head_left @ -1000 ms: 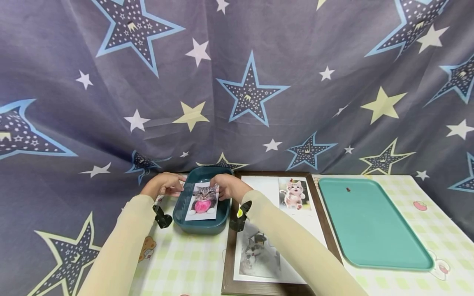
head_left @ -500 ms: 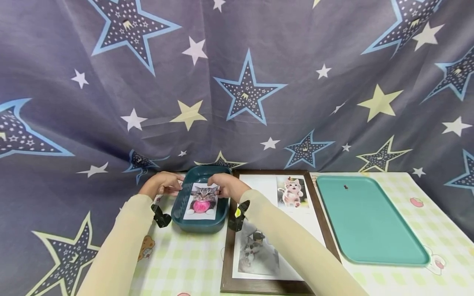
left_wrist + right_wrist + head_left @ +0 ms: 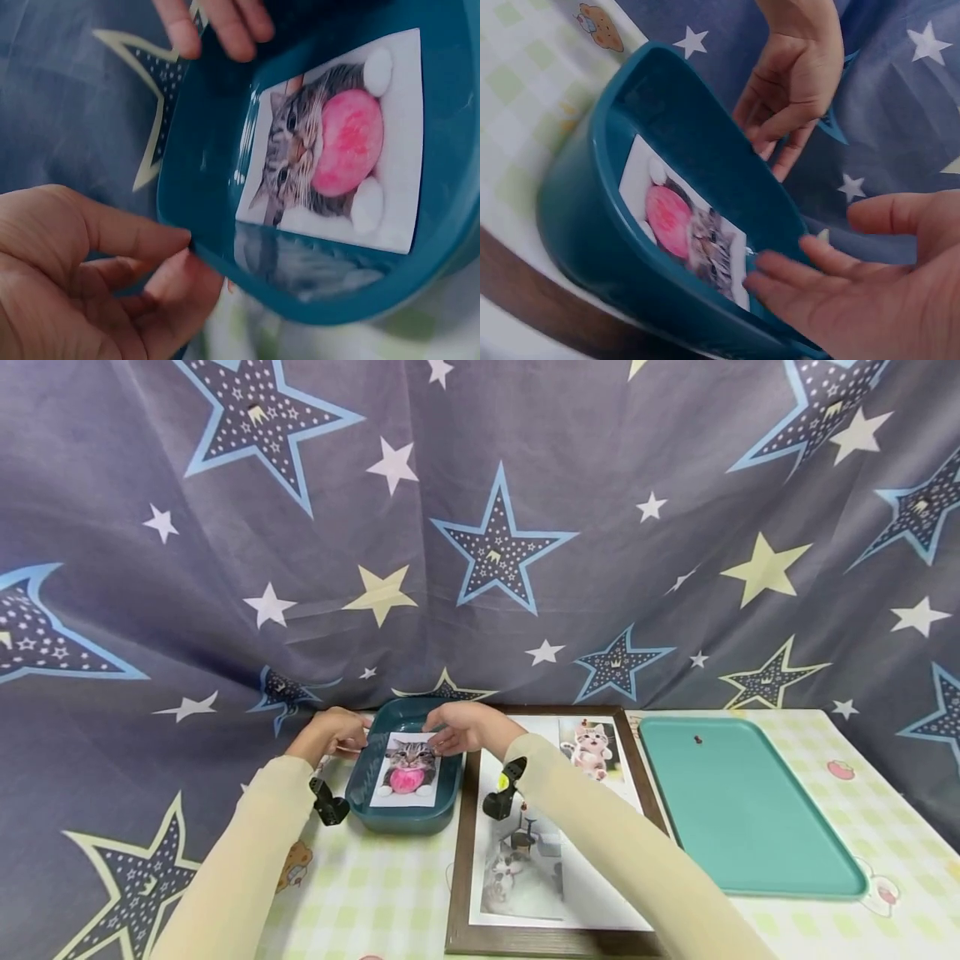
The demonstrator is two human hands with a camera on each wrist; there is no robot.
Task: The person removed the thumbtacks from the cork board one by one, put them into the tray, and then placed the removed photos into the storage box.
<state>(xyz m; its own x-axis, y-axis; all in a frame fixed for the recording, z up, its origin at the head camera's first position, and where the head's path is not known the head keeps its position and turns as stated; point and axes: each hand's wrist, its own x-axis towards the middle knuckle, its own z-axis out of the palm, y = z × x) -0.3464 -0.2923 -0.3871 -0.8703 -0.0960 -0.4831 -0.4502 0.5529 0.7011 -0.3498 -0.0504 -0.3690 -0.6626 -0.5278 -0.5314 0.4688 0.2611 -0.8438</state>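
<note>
A kitten photo (image 3: 405, 770) with a pink ball lies flat inside a dark teal dish (image 3: 408, 822) at the table's back left. My left hand (image 3: 341, 735) pinches the dish's left rim between thumb and fingers, seen close in the left wrist view (image 3: 161, 251). My right hand (image 3: 452, 737) hovers over the dish's far right corner with its fingers straight. In the right wrist view, the right hand (image 3: 795, 281) has its fingertips beside the photo's (image 3: 682, 225) corner, holding nothing. The left hand (image 3: 780, 131) grips the far rim there.
A brown picture frame (image 3: 462, 860) lies right of the dish, holding a white board with cat photos (image 3: 590, 749). A large teal tray (image 3: 742, 810) with a small pin (image 3: 697, 740) fills the right side. A star-patterned curtain (image 3: 495, 543) hangs behind the checked tablecloth (image 3: 360, 893).
My right hand has let go of the photo's top edge and lifted slightly up and right. The photo now rests in the dish. The left hand stays on the rim.
</note>
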